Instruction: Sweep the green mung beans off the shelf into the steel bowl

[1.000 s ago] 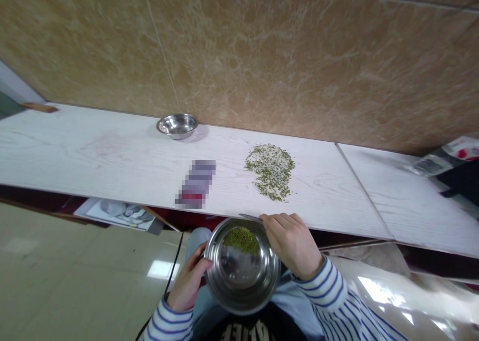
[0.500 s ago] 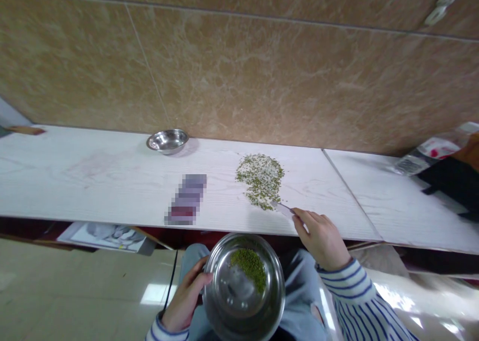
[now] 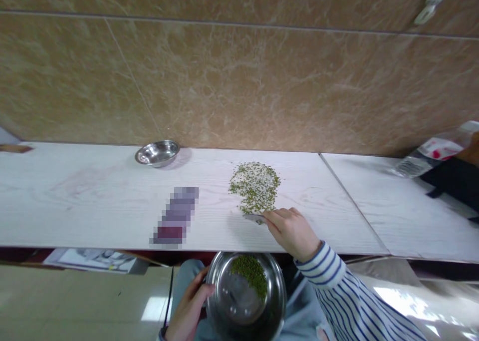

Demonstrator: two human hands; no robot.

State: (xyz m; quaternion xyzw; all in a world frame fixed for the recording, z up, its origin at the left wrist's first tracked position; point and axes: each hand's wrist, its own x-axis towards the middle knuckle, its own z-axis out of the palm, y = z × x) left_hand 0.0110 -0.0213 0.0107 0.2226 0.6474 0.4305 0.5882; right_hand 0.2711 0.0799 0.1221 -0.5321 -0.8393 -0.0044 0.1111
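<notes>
The person's right grip (image 3: pixel 294 231) was closed on a flat metal utensil (image 3: pixel 255 217), which poked out leftward from between thumb and forefinger along the near edge of a scatter of small green grains (image 3: pixel 255 187). Those lay thinly spread on the white desk (image 3: pixel 318 196), just beyond that grip and a little to its left; whether the utensil touched the desktop I couldn't tell. Lower down and to the left, the left grip (image 3: pixel 194 298) was clamped on the side of a wide steel bowl (image 3: pixel 235 301), thumb at the rim, close to the desk's front edge. Inside it, a heap of green grains (image 3: pixel 254 277) sat toward the side away from the left grip. A small steel bowl (image 3: pixel 157 154) stood well beyond the left grip, and a clear bottle (image 3: pixel 436 154) well off to the right grip's right.
</notes>
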